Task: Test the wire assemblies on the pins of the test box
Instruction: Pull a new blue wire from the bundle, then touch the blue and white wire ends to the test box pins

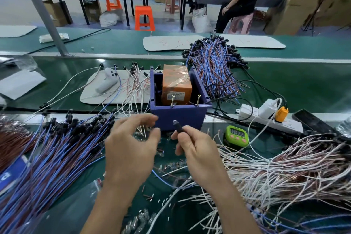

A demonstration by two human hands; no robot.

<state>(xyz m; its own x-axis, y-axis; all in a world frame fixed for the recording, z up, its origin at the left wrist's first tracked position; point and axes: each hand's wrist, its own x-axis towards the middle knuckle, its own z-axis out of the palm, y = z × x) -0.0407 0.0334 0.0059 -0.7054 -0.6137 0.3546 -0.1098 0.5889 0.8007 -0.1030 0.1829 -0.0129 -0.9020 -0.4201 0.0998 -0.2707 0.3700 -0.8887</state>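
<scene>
Right hand (191, 150) pinches wire assembly (178, 129) just in front of test box (180, 115); left hand (131, 144) beside it, fingers loosely apart.

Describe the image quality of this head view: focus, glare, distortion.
Head view: even overhead light, no hard shadows; glare on the taped orange block in the purple test box, sheen on the green belt; the right hand and left hand fairly sharp; wire bundles in the lower corners smear; the wide-angle lens leans the grey post and bows the belt rail.
</scene>
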